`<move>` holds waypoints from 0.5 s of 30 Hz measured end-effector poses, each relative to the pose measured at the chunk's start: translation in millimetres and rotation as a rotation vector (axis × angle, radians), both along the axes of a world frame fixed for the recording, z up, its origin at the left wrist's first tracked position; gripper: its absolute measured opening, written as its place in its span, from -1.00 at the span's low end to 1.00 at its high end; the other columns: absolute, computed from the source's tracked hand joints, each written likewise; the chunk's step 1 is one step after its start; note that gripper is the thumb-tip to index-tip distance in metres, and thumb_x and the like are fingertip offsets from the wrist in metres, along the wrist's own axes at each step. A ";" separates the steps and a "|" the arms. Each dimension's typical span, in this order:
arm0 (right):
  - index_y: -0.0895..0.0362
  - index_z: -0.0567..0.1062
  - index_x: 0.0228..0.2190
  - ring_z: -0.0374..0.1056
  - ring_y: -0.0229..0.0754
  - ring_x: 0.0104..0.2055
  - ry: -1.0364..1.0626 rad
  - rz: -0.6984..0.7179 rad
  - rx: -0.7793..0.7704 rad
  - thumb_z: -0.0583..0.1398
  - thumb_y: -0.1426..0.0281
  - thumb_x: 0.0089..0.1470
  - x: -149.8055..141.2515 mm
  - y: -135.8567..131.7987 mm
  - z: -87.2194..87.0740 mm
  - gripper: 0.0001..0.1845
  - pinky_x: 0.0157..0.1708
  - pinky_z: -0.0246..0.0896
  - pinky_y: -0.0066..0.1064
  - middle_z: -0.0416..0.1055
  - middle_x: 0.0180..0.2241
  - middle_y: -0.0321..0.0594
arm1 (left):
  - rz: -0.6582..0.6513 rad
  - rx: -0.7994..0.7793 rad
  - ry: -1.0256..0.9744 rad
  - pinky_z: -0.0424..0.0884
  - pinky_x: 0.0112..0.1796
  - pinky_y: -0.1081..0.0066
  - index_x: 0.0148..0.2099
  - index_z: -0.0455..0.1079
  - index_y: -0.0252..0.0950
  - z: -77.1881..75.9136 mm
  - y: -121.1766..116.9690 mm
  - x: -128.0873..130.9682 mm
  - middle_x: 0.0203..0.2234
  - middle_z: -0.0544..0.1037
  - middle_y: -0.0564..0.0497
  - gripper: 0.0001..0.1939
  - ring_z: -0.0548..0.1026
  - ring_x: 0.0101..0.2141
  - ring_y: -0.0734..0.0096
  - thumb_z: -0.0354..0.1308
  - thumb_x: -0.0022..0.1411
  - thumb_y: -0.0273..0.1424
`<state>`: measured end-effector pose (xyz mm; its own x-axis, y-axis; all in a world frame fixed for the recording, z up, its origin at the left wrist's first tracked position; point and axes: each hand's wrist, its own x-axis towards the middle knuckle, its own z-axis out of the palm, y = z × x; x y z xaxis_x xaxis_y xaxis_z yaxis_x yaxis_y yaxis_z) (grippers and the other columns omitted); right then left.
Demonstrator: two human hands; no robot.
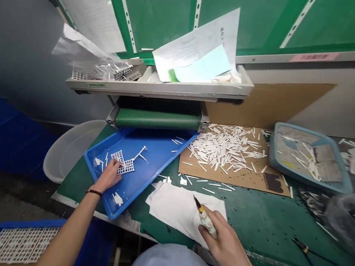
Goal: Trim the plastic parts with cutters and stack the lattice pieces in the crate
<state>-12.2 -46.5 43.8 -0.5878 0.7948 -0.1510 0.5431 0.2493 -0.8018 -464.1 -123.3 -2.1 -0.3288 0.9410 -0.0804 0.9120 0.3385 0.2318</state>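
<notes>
My left hand (pixel 107 176) reaches into a blue tray (pixel 158 156) and pinches a small white plastic grid part (pixel 122 163). A few other white moulded bits lie loose in that tray. My right hand (pixel 224 236) rests above a white paper sheet (pixel 175 207) on the green bench, closed around a small cutting tool (pixel 204 215) with a dark tip and a taped handle. The tool's tip points up and to the left, apart from the tray.
A pile of several white sticks (pixel 227 149) lies on brown cardboard (pixel 245 179). A light-blue tray (pixel 309 158) sits at right. A green conveyor roller (pixel 158 120) feeds the blue tray. White bucket (pixel 66 148) at left, blue crate with grids (pixel 17 243) below.
</notes>
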 end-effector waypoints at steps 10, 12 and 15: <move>0.14 0.23 0.16 0.20 -0.06 -0.22 -0.376 0.260 0.789 -0.02 0.70 -0.06 -43.6 21.5 31.6 -0.29 -0.11 0.19 -0.13 0.26 -0.23 -0.06 | -0.061 0.341 -0.142 0.31 0.04 0.11 -0.12 0.38 -0.23 67.7 -16.8 64.1 -0.08 0.45 -0.08 -0.77 0.35 0.03 0.13 0.13 0.16 -0.31; 0.15 0.24 0.16 0.20 -0.07 -0.22 -0.396 0.305 0.812 -0.02 0.72 -0.08 -55.5 22.2 39.5 -0.27 -0.07 0.16 -0.12 0.25 -0.24 -0.07 | -0.073 0.339 -0.261 0.36 0.00 0.15 -0.08 0.36 -0.21 87.3 -21.8 85.3 -0.03 0.42 -0.10 -0.73 0.35 0.05 0.15 0.16 0.17 -0.27; 0.16 0.22 0.17 0.19 -0.06 -0.19 -0.383 0.361 0.812 -0.01 0.71 -0.09 -70.2 20.6 48.0 -0.25 -0.03 0.11 -0.12 0.24 -0.23 -0.05 | -0.103 0.343 -0.420 0.42 -0.06 0.20 -0.02 0.33 -0.21 108.1 -28.3 114.3 0.02 0.38 -0.14 -0.64 0.36 0.04 0.16 0.22 0.14 -0.25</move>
<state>-82.4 -25.9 91.8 -0.8424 0.5223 0.1324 0.5135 0.8527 -0.0963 -349.9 -151.6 105.9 -0.2394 0.9619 0.1318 0.7416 0.0935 0.6643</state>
